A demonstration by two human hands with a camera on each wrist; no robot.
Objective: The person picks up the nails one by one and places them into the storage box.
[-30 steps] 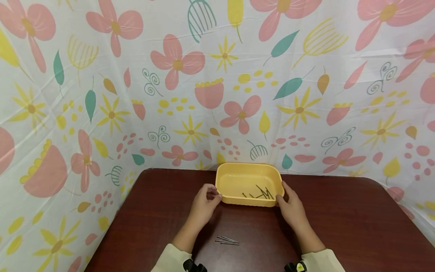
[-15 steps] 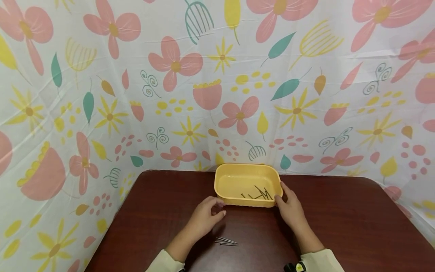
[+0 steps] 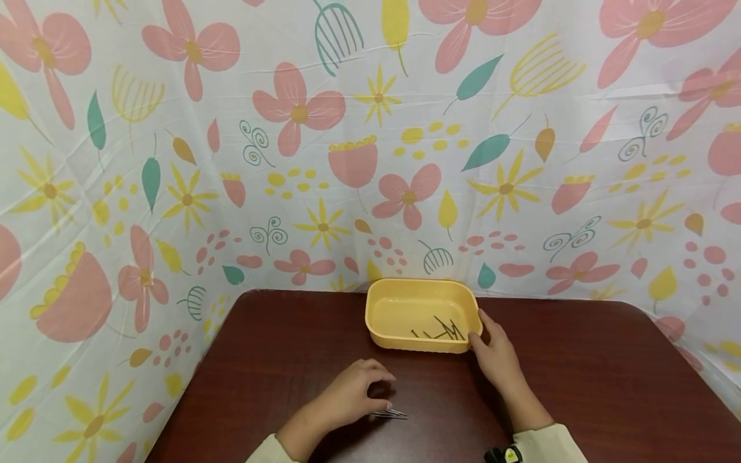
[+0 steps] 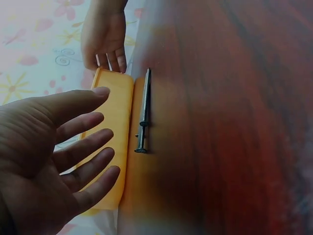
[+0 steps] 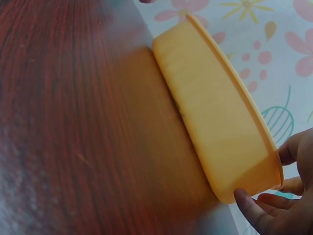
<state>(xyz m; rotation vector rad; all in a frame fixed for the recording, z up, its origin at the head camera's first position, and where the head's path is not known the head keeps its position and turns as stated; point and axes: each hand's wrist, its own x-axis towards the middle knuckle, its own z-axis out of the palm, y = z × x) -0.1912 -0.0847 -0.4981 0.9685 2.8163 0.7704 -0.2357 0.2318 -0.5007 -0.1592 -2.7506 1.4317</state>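
A yellow plastic tray [image 3: 396,344] stands at the back of the table, with several dark nails [image 3: 448,329] lying in its right part. My right hand [image 3: 498,357] holds the tray's right end, thumb at the front wall and fingers round the side, as the right wrist view also shows. Nearer the front, several loose nails [image 3: 393,414] lie together on the table, partly hidden by my left hand [image 3: 350,395]. That hand hovers right beside them, its thumb near their left ends. In the left wrist view its fingers are spread and hold nothing; the nails' [image 4: 145,112] flat heads show.
The dark red-brown wooden table [image 3: 278,334] has rounded back corners. A floral cloth [image 3: 324,161] hangs close behind the tray and along the left side. A black wrist strap [image 3: 500,455] sits at my right sleeve.
My left hand has let go of the tray's left end and come down and forward to the loose nails. The right hand stays at the tray, which has hardly moved.
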